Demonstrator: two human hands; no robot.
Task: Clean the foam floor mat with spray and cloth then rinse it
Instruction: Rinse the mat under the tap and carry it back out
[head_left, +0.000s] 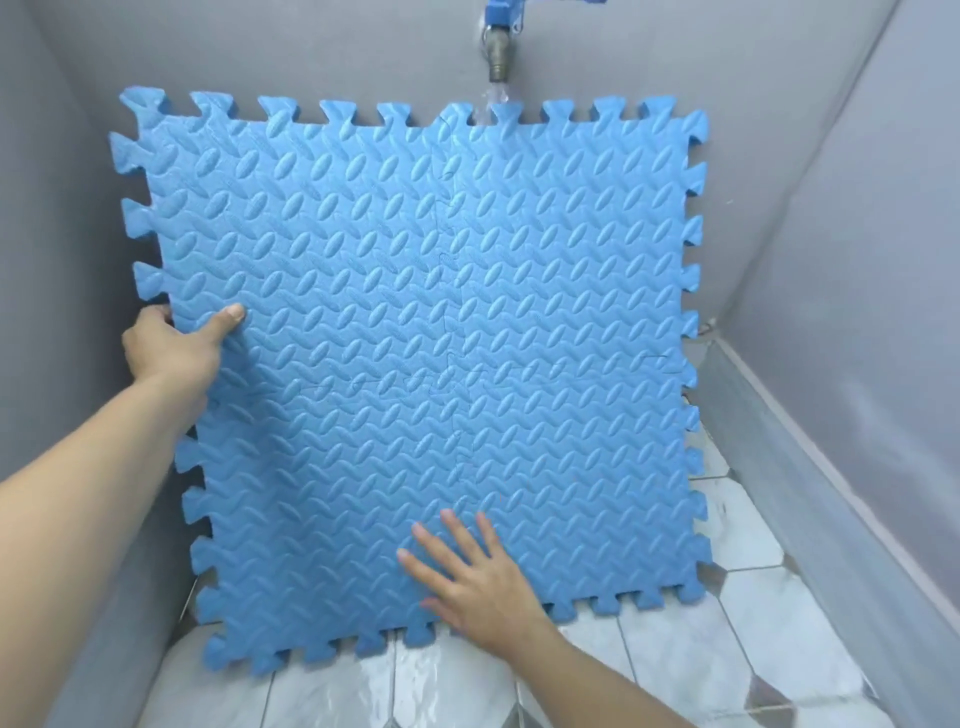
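Observation:
A large blue foam floor mat (415, 312) made of interlocking puzzle tiles stands nearly upright in a grey-walled wash corner. Water runs from a metal tap (500, 49) onto its top edge. My left hand (174, 345) grips the mat's left edge, thumb on the front face and fingers behind it. My right hand (475, 582) lies flat with spread fingers on the lower front of the mat. No spray bottle or cloth is in view.
The floor (727, 649) is wet white and grey tile. Grey walls close in on the left, back and right, and a low ledge (779, 441) runs along the right wall. The tap has a blue handle at the top edge of the view.

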